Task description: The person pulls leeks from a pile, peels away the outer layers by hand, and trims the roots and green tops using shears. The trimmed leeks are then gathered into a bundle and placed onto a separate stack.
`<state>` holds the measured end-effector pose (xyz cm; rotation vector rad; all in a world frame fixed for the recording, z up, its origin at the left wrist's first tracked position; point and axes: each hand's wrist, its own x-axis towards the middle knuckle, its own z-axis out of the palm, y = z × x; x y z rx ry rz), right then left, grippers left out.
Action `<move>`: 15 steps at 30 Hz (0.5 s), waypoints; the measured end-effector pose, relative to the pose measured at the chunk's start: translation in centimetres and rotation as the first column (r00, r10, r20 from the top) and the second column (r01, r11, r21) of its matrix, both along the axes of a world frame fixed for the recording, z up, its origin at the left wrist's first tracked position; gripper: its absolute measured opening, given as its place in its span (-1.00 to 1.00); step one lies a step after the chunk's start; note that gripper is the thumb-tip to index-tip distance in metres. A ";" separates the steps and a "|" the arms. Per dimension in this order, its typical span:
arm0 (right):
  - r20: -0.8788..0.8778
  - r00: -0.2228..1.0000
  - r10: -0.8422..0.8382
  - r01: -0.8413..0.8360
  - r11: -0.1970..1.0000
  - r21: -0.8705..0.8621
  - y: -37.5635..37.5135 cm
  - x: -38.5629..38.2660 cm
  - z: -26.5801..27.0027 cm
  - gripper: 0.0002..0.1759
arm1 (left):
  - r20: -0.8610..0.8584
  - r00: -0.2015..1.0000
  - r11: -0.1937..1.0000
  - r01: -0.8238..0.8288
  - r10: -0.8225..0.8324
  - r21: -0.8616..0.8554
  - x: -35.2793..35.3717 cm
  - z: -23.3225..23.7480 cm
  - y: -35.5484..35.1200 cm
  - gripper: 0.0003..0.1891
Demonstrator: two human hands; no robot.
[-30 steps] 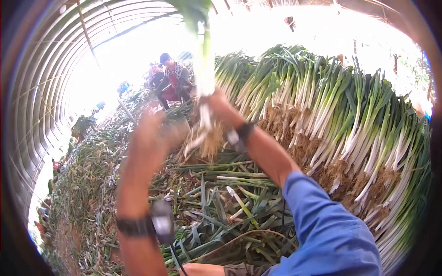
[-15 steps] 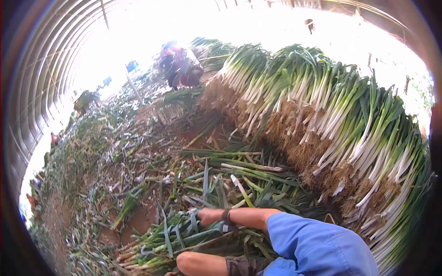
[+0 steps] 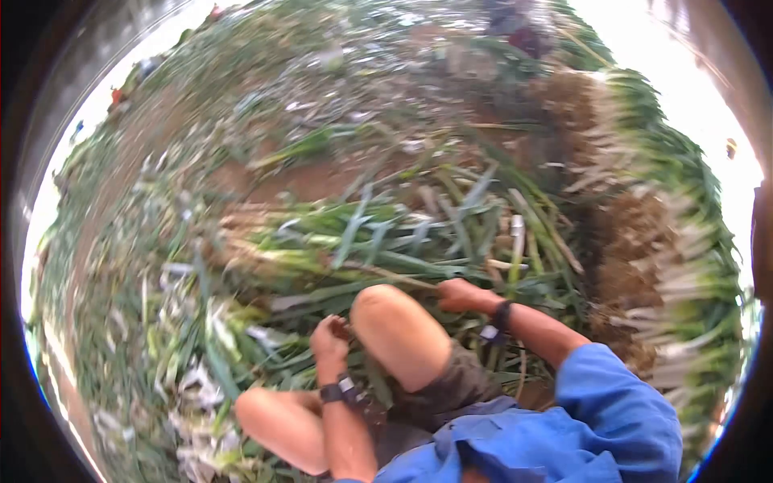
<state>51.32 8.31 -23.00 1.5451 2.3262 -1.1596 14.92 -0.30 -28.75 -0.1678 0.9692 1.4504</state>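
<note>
My right hand (image 3: 465, 296) is closed at the end of a thin pale stalk (image 3: 407, 278), beside the leafy end of a bundle of long green onions (image 3: 310, 233). The bundle lies on the ground, roots to the left and leaves to the right. Left of my raised knee, my left hand (image 3: 328, 338) is low over loose leaves, with its fingers curled; blur hides what is between them. Both wrists wear dark bands.
A long row of green onions (image 3: 684, 266) with brown roots (image 3: 636, 249) runs down the right side. Cut leaves and peelings (image 3: 193, 378) litter the ground. At the top, another person (image 3: 515, 24) is partly visible and blurred.
The view has swung down and to the right, so the bundle shows higher up. My left hand has come into fuller view. My right hand has moved out of the leaves toward my knee.
</note>
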 end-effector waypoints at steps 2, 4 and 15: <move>-0.022 0.999 0.032 -0.030 0.997 0.076 0.0 0.0 -1.0 -0.72 | -0.061 0.996 0.991 -0.076 0.070 -0.112 -1.4 -2.5 -1.1 -0.89; -0.029 1.000 -0.001 0.005 0.991 0.133 1.0 -1.1 -2.0 -0.74 | 0.043 0.986 0.963 -0.145 0.158 -0.227 -2.0 -4.1 -1.7 -0.89; -0.247 0.966 0.076 0.046 0.890 0.454 11.0 -12.8 -6.4 -0.62 | -0.027 0.999 0.956 0.019 -0.028 -0.293 -2.7 -8.5 -0.7 -0.88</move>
